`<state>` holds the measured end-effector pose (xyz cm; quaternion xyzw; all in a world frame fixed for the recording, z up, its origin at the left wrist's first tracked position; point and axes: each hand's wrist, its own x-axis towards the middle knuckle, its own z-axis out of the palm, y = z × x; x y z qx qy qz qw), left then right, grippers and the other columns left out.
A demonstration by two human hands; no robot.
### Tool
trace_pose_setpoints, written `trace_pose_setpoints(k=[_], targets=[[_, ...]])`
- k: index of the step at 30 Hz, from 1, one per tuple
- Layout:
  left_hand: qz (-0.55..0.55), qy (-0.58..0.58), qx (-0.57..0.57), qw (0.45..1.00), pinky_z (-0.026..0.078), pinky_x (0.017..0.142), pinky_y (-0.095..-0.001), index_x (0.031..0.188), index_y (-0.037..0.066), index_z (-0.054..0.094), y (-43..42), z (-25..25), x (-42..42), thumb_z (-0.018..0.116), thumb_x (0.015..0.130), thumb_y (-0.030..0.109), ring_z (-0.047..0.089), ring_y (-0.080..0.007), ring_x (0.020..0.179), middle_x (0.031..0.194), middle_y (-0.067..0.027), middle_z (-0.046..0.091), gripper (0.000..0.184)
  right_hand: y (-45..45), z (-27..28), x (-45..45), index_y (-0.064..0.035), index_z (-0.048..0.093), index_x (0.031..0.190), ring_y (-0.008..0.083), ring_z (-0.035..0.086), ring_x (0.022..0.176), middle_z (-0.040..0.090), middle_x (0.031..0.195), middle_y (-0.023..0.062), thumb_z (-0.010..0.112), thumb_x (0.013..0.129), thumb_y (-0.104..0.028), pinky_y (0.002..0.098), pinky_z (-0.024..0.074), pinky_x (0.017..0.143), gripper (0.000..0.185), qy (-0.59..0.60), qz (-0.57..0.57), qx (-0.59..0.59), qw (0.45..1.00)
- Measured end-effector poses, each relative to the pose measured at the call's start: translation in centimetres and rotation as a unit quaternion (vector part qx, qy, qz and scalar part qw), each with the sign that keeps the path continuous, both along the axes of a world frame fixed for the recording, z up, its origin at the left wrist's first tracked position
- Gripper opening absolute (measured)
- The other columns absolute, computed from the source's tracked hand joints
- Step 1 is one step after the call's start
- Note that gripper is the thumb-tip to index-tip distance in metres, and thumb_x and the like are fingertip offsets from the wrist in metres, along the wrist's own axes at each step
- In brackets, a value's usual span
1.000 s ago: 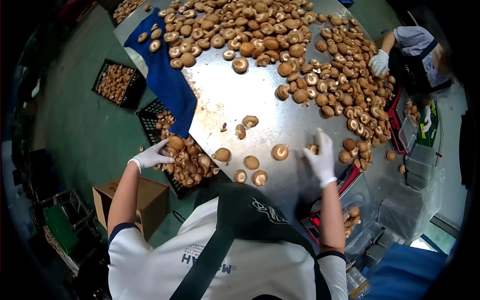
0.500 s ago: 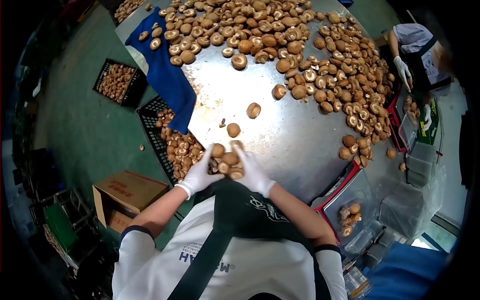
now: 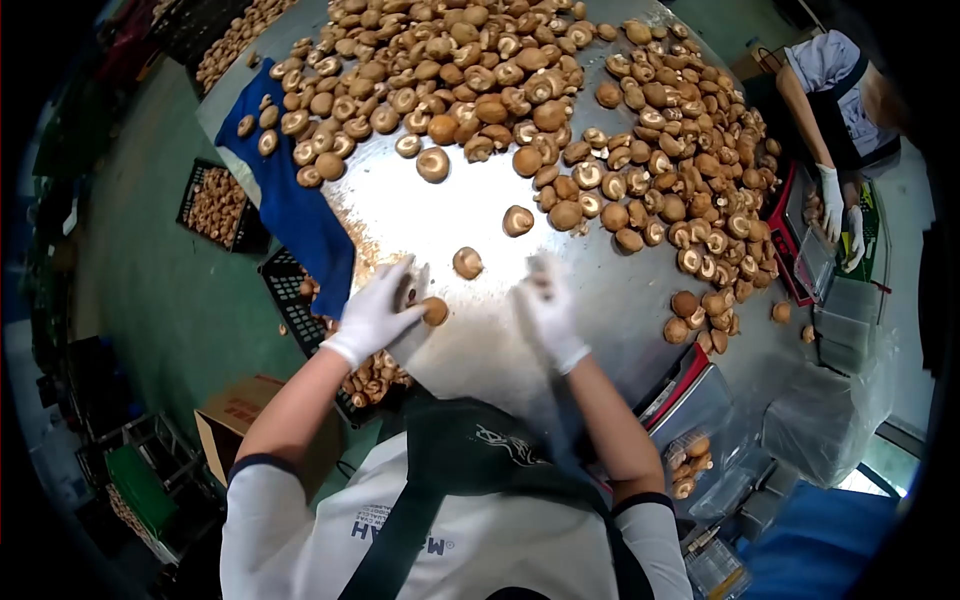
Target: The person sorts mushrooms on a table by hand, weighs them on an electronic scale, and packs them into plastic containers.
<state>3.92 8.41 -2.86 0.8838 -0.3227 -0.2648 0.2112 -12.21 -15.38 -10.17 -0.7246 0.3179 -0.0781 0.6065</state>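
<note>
My left hand (image 3: 375, 315), in a white glove, is over the table's left edge with fingers apart. A brown mushroom (image 3: 434, 311) lies at its thumb tip, and a small dark piece shows between the fingers. My right hand (image 3: 547, 305), also gloved and blurred, is above the metal table (image 3: 470, 350); whether its fingers hold something cannot be made out. Between the hands and slightly farther off lies one mushroom (image 3: 467, 263), with another (image 3: 517, 220) beyond it. Below my left hand, a black crate (image 3: 286, 283) holds several mushrooms.
A large mushroom pile (image 3: 690, 150) spans the table's far and right sides. A blue cloth (image 3: 300, 215) hangs over the left edge. At right are a scale (image 3: 680, 385) with a bagged pack and a co-worker's gloved hands (image 3: 831, 200). A cardboard box (image 3: 240, 410) stands lower left.
My hands have parted and moved forward from the crate's edge. The group of mushrooms between them is gone from the table edge. The co-worker's hand has moved down to the far scale.
</note>
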Motion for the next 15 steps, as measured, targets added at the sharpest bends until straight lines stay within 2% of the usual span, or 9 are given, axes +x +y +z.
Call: trace_pose_setpoints(k=[2, 4, 6, 8, 10, 11, 13, 14, 15], targets=[[-0.038, 0.035, 0.017, 0.999, 0.05, 0.09, -0.0417, 0.145, 0.014, 0.041, -5.5, -0.3, 1.3, 0.073, 0.08, 0.041, 0.061, -0.0358, 0.104, 0.122, -0.0164, 0.055, 0.077, -5.2, 2.9, 0.7, 0.0004, 0.048, 0.137, 0.03, 0.054, 0.118, 0.05, 0.133, 0.0201, 0.067, 0.086, -0.014, 0.0403, 0.0446, 0.1, 0.056, -0.019, -0.1, -0.152, 0.983], [-0.094, 0.028, 0.017, 0.995, 0.05, 0.089, -0.0423, 0.145, 0.013, 0.041, -10.1, -1.3, 3.3, 0.071, 0.08, 0.046, 0.062, -0.0358, 0.104, 0.121, -0.0162, 0.054, 0.078, -10.2, 2.1, 0.1, -0.0023, 0.046, 0.139, 0.0346, 0.043, 0.128, 0.043, 0.14, 0.0206, 0.069, 0.085, -0.017, 0.0445, 0.0356, 0.108, 0.061, 0.038, -0.175, -0.325, 0.929], [-0.09, -0.012, -0.052, 0.994, 0.051, 0.089, -0.0427, 0.144, 0.015, 0.042, -14.8, -1.7, 5.7, 0.068, 0.082, 0.047, 0.061, -0.0359, 0.104, 0.119, -0.0167, 0.055, 0.074, -13.6, 1.9, -0.3, -0.0052, 0.046, 0.141, 0.0375, 0.038, 0.132, 0.04, 0.143, 0.0201, 0.071, 0.084, -0.022, 0.0462, 0.0297, 0.112, 0.065, 0.096, -0.189, -0.335, 0.918], [-0.11, -0.045, -0.069, 0.99, 0.05, 0.089, -0.0442, 0.144, 0.019, 0.043, -19.9, -0.7, 8.1, 0.065, 0.085, 0.045, 0.061, -0.0361, 0.107, 0.123, -0.0173, 0.054, 0.068, -16.2, 0.5, 0.1, -0.0089, 0.05, 0.14, 0.0387, 0.039, 0.128, 0.043, 0.14, 0.0193, 0.073, 0.081, -0.034, 0.046, 0.0305, 0.11, 0.067, 0.129, -0.163, -0.353, 0.912], [-0.115, -0.065, -0.041, 0.99, 0.05, 0.09, -0.0434, 0.141, 0.022, 0.046, -24.8, -2.4, 9.6, 0.062, 0.088, 0.044, 0.061, -0.0358, 0.108, 0.122, -0.0179, 0.055, 0.059, -17.8, 1.5, 2.1, -0.0125, 0.052, 0.139, 0.0372, 0.04, 0.128, 0.047, 0.137, 0.0165, 0.072, 0.081, -0.039, 0.0456, 0.0311, 0.109, 0.066, 0.139, -0.126, -0.349, 0.918], [-0.133, -0.068, 0.015, 0.989, 0.05, 0.091, -0.0448, 0.139, 0.022, 0.046, -28.2, -3.1, 10.0, 0.058, 0.089, 0.046, 0.061, -0.0372, 0.108, 0.123, -0.0195, 0.056, 0.057, -18.5, 2.9, 4.7, -0.0169, 0.053, 0.139, 0.0357, 0.04, 0.129, 0.049, 0.139, 0.0123, 0.07, 0.081, -0.045, 0.0477, 0.0305, 0.109, 0.067, 0.172, -0.094, -0.365, 0.91], [-0.159, -0.073, 0.048, 0.983, 0.05, 0.091, -0.0455, 0.135, 0.022, 0.049, -29.9, -3.0, 9.4, 0.056, 0.09, 0.044, 0.062, -0.0381, 0.107, 0.119, -0.0203, 0.06, 0.051, -18.8, 2.7, 7.3, -0.024, 0.053, 0.139, 0.036, 0.039, 0.131, 0.047, 0.145, 0.0063, 0.07, 0.078, -0.05, 0.0555, 0.0297, 0.107, 0.068, 0.224, -0.04, -0.445, 0.866], [-0.169, -0.077, 0.052, 0.981, 0.05, 0.091, -0.0457, 0.133, 0.022, 0.05, -30.2, -3.0, 9.2, 0.056, 0.09, 0.043, 0.062, -0.0383, 0.106, 0.117, -0.0205, 0.061, 0.048, -18.9, 0.8, 8.4, -0.0268, 0.054, 0.138, 0.0366, 0.038, 0.132, 0.048, 0.144, 0.006, 0.071, 0.076, -0.05, 0.0568, 0.031, 0.106, 0.068, 0.208, -0.03, -0.514, 0.831], [-0.166, -0.069, 0.053, 0.982, 0.051, 0.09, -0.0463, 0.131, 0.022, 0.051, -30.2, -2.9, 9.4, 0.056, 0.09, 0.038, 0.062, -0.0383, 0.106, 0.116, -0.0202, 0.061, 0.045, -18.4, 1.2, 9.5, -0.0271, 0.055, 0.137, 0.037, 0.038, 0.132, 0.047, 0.144, 0.0064, 0.071, 0.076, -0.05, 0.0571, 0.0312, 0.106, 0.067, 0.22, -0.02, -0.508, 0.833]])
